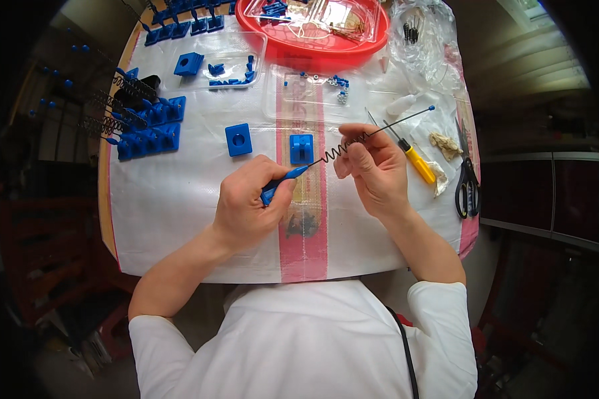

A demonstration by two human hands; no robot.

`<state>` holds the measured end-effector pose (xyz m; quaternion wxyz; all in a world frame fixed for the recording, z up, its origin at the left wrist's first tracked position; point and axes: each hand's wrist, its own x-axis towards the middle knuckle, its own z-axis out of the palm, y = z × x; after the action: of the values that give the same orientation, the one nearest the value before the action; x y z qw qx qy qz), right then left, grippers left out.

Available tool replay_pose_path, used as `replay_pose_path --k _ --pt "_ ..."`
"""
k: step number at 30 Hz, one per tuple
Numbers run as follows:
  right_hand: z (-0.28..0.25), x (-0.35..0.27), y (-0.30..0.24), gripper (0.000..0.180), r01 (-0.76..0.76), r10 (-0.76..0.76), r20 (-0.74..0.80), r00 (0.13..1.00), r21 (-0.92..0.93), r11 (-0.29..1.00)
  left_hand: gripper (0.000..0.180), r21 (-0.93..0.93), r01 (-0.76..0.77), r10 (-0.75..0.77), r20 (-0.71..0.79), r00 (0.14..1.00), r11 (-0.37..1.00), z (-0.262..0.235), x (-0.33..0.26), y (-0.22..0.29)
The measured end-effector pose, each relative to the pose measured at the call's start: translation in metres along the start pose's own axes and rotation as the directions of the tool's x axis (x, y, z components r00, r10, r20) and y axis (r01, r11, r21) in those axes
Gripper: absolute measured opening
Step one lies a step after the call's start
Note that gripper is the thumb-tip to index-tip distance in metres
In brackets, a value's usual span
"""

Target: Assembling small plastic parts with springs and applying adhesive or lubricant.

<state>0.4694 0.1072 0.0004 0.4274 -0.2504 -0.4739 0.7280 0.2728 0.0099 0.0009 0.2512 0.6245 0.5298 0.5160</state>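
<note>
A tapered blue plastic piece (287, 181) is pinched between the thumb and fingers of my left hand (246, 194). From its tip runs a dark coiled wire spring (334, 154), slanting up to the right. My right hand (379, 169) has its fingers closed round the coil. Beyond that hand the straight end of the wire carries a small blue tip (431, 108). Just past my hands lie a blue bracketed block (301, 150) and, left of it, a square blue block with a round hole (229, 140).
Assembled blue stands with springs (150, 130) crowd the left side. Clear trays of small parts (249, 81) and a red basin (326, 53) lie at the back. On the right are a yellow-handled screwdriver (419, 164), black scissors (469, 186) and a plastic bag (422, 50).
</note>
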Motion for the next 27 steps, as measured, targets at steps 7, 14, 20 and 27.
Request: replay_pose_path --k 7,14,20,27 --pt "-0.003 -0.002 0.004 0.024 -0.047 0.047 -0.029 0.998 0.007 0.999 0.007 0.010 0.012 -0.012 0.000 1.000 1.000 0.000 -0.001 -0.001" --pt "-0.004 -0.001 0.004 0.026 -0.055 0.055 0.000 0.998 0.011 0.998 0.005 -0.131 0.296 -0.278 0.140 0.950 0.946 -0.006 0.000 0.007" --pt "-0.003 0.000 0.004 0.029 -0.074 0.073 0.011 0.997 0.078 0.994 0.010 0.005 0.058 -0.059 0.055 0.997 0.998 -0.005 -0.001 -0.005" --pt "-0.010 -0.002 0.003 0.029 0.039 -0.048 0.064 0.997 0.129 0.991 0.022 0.180 -0.149 0.170 -0.106 0.980 0.972 -0.002 0.002 -0.004"
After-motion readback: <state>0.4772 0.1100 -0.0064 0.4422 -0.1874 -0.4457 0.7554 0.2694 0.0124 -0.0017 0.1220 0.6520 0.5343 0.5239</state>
